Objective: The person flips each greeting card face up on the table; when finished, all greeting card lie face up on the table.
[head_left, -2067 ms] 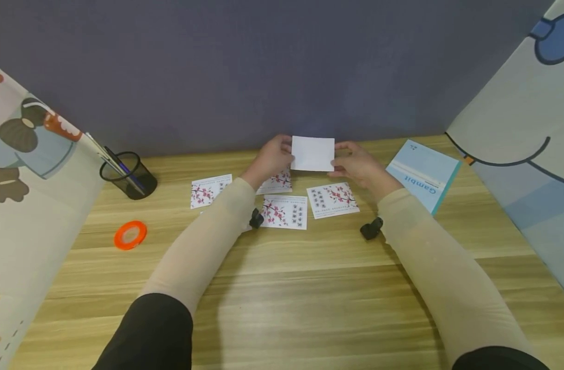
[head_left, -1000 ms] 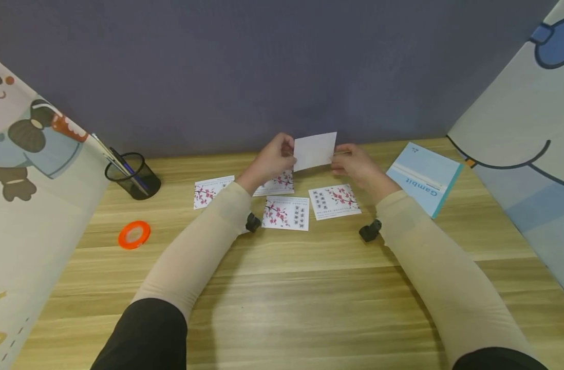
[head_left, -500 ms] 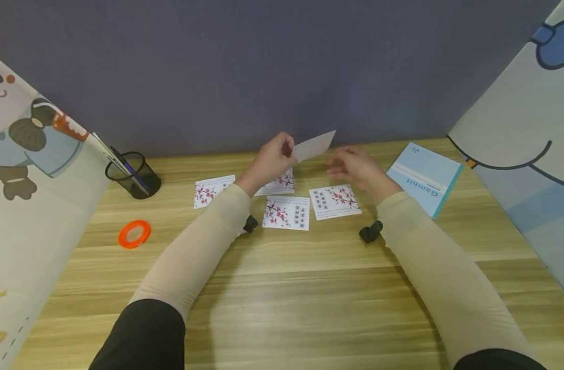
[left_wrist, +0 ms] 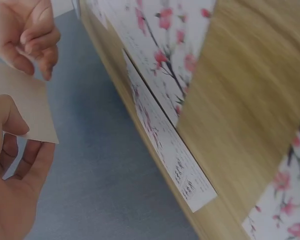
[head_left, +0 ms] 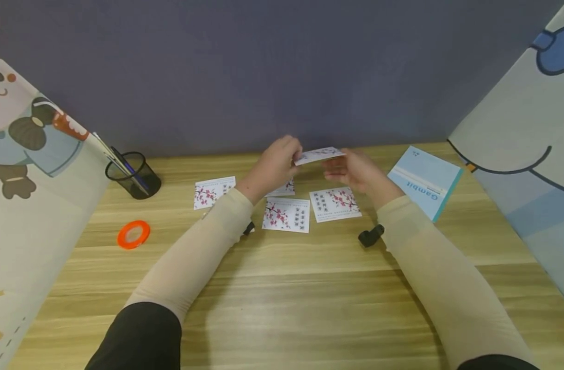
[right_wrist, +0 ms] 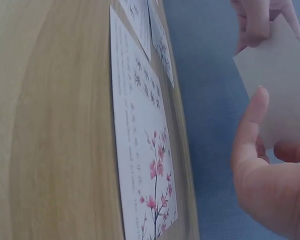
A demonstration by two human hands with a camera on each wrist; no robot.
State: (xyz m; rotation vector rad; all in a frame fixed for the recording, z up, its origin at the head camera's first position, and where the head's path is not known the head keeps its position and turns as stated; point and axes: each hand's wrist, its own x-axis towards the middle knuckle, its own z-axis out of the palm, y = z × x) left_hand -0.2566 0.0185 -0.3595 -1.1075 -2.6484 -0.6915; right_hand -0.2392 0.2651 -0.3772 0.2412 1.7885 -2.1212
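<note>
My left hand [head_left: 274, 165] pinches the left end of a small card [head_left: 320, 155] above the back of the table. In the head view its printed blossom side faces up, tilted; both wrist views show a plain side. My right hand [head_left: 355, 172] is by the card's right end, fingers loosely bent and not closed on it; whether they touch it is unclear. In the right wrist view the thumb [right_wrist: 255, 110] stands up beside the card. Below lie more blossom cards: one in the middle [head_left: 286, 215], one to its right [head_left: 336, 204], one at the left [head_left: 212, 192].
Another card [head_left: 284, 189] lies partly hidden under my left hand. A black mesh pen holder [head_left: 143, 180] with pens stands back left, an orange tape roll [head_left: 133, 235] before it. A light blue booklet [head_left: 423, 180] lies at the right. A grey panel [head_left: 282, 72] rises behind the table.
At first both hands held the card with its white side showing. My right hand let go, and my left hand turned the card over, so its printed side now faces up.
</note>
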